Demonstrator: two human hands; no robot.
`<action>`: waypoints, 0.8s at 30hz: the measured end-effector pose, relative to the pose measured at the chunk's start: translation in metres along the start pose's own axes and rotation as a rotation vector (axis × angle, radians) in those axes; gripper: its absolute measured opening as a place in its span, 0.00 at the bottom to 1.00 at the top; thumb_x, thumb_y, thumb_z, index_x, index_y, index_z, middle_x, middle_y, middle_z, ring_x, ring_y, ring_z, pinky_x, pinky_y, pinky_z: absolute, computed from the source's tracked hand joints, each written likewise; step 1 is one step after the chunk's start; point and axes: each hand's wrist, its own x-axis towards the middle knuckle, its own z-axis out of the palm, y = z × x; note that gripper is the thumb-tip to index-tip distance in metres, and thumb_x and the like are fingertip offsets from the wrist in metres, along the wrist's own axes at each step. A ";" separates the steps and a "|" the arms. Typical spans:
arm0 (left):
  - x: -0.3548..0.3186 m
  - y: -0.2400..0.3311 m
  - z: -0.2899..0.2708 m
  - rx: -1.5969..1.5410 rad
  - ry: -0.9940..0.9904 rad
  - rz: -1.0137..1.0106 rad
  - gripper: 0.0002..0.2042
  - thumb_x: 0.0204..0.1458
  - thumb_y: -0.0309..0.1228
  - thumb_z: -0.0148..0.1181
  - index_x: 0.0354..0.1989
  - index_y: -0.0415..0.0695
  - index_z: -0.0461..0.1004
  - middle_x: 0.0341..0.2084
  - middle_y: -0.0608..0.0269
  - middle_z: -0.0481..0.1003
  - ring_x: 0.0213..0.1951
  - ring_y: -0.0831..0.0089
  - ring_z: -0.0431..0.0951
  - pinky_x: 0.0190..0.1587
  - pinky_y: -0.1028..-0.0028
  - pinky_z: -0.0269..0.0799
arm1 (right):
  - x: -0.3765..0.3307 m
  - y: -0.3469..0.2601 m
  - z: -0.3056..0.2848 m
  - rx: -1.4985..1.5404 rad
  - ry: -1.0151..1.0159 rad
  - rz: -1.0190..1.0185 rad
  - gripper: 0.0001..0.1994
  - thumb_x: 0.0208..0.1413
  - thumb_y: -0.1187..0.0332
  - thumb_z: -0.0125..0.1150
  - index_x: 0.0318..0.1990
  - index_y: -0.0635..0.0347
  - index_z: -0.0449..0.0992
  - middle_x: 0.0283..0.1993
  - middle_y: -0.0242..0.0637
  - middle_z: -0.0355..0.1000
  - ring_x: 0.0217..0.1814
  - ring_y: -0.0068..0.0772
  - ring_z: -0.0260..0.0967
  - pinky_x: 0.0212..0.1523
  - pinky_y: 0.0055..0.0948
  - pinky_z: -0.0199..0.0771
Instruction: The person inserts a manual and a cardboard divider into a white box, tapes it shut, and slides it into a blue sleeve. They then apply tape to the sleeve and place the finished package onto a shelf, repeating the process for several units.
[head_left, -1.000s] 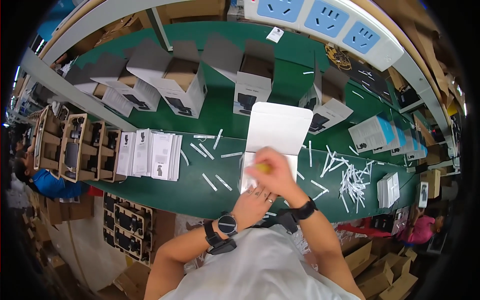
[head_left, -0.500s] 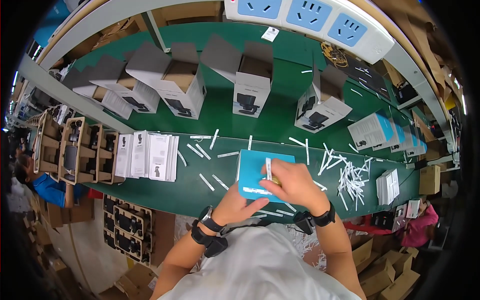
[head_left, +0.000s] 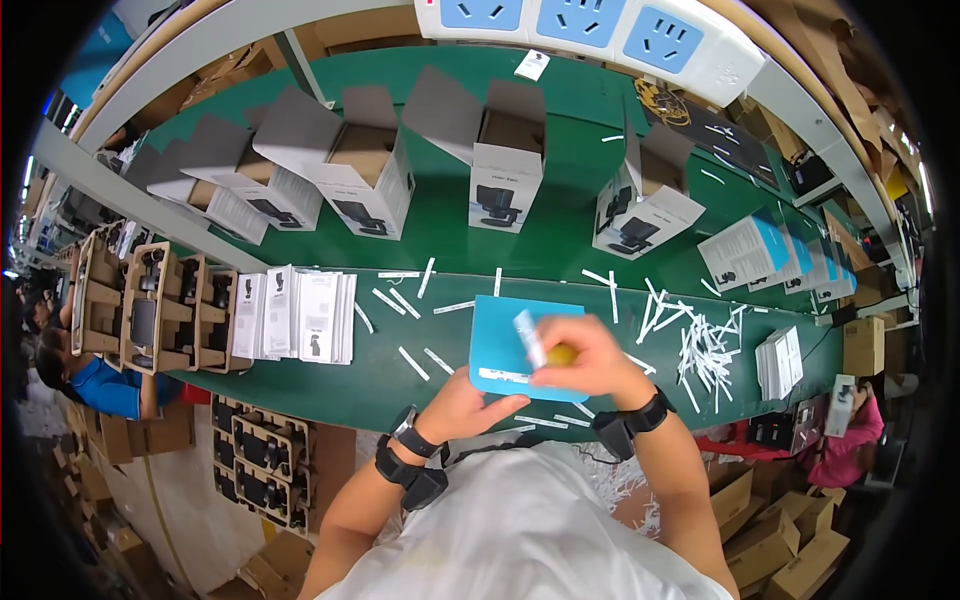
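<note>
A box with a bright blue top face (head_left: 500,325) is in front of me at the near edge of the table. My left hand (head_left: 460,408) grips its near left corner, thumb along the near edge and the other fingers hidden. A white strip label (head_left: 503,376) lies along the near side of the blue face. Over the box's right part, my right hand (head_left: 590,360) is closed on a white paper strip (head_left: 528,338), blurred by motion. A small rounded yellow thing (head_left: 562,355) also shows in that hand; its kind is unclear.
Loose white strips (head_left: 708,360) lie heaped at right and scattered around. Open white cartons (head_left: 505,190) line the back. Leaflet stacks (head_left: 325,315) and brown trays of black devices (head_left: 155,310) stand left, another paper stack (head_left: 780,362) right. A power strip (head_left: 600,40) runs overhead. Co-workers sit either side.
My right hand has moved slightly toward me and right, and the strip in it has tilted. The blue box has shifted a little left. My left hand keeps its hold.
</note>
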 end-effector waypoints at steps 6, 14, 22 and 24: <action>0.000 -0.003 -0.001 -0.031 0.037 0.026 0.14 0.56 0.31 0.67 0.49 0.43 0.77 0.43 0.57 0.80 0.42 0.58 0.80 0.45 0.65 0.75 | -0.001 -0.018 0.004 -0.548 0.064 0.030 0.10 0.53 0.61 0.70 0.31 0.53 0.77 0.31 0.29 0.73 0.27 0.37 0.72 0.26 0.32 0.69; -0.005 -0.008 -0.009 -0.012 -0.031 0.039 0.14 0.55 0.26 0.66 0.50 0.43 0.76 0.44 0.61 0.79 0.44 0.69 0.78 0.47 0.69 0.73 | 0.009 -0.016 0.013 -0.602 -0.036 -0.119 0.08 0.50 0.64 0.73 0.31 0.52 0.78 0.30 0.30 0.72 0.27 0.34 0.72 0.25 0.29 0.69; -0.005 0.000 -0.013 -0.079 0.035 -0.034 0.12 0.54 0.29 0.67 0.46 0.42 0.77 0.40 0.57 0.80 0.43 0.60 0.80 0.47 0.64 0.74 | -0.018 0.003 0.004 0.227 0.133 0.001 0.11 0.57 0.60 0.70 0.38 0.51 0.74 0.33 0.31 0.72 0.31 0.28 0.70 0.28 0.28 0.68; -0.008 -0.010 -0.007 -0.126 0.265 0.070 0.17 0.51 0.27 0.68 0.49 0.40 0.76 0.52 0.50 0.74 0.53 0.56 0.77 0.54 0.62 0.71 | -0.037 0.004 -0.015 1.402 0.643 -0.086 0.19 0.68 0.46 0.50 0.39 0.51 0.69 0.26 0.27 0.60 0.25 0.23 0.55 0.24 0.26 0.57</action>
